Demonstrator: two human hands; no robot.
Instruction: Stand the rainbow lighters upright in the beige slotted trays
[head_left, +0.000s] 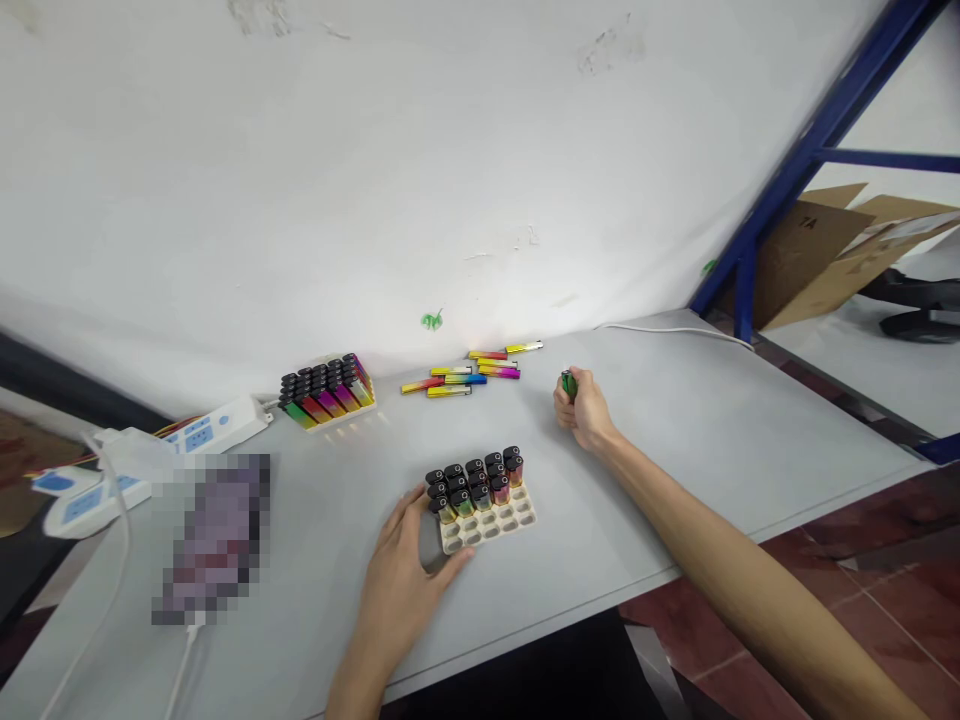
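A cream tray (491, 522) with round-ended slots stands near the table's front. Black-topped lighters (480, 480) fill its back rows, while the front slots hold nothing. My left hand (405, 570) rests at the tray's left side, thumb at the front corner and fingers by the back left. To the right, over the table, my right hand (583, 408) is closed round a green lighter (570, 385), its dark top showing above the fist. Several loose lighters (457, 379) in yellow, red, blue and pink lie near the wall.
A second tray of lighters (328, 392) stands at the back left. Power strips (217, 425) and a pixelated device (214, 540) with a white cable (184, 665) are further left. Cardboard boxes (817, 250) sit beyond a blue frame (742, 290) on the right.
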